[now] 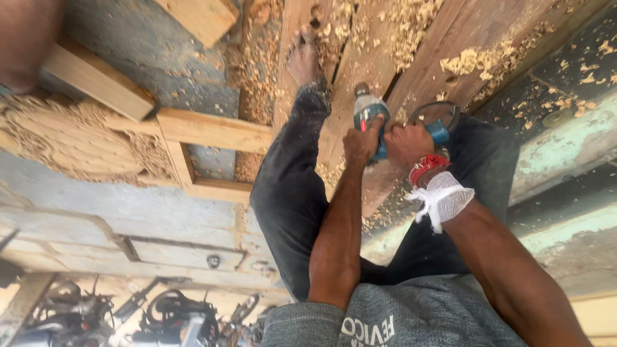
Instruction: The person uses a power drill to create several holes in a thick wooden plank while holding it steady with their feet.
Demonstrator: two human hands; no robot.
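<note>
Sawdust-strewn planks (385, 64) run toward 12 o'clock. My left hand (361, 142) and right hand (406, 142) both wrap tight around the drill (371, 115), pressed on the wood. My bare foot (302, 58) rests at 11 o'clock; a slip could send the bit there.

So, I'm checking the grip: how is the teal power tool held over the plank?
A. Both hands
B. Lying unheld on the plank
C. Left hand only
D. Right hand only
A: the left hand and right hand both clasp the teal power tool above the shaving-strewn plank.
</note>
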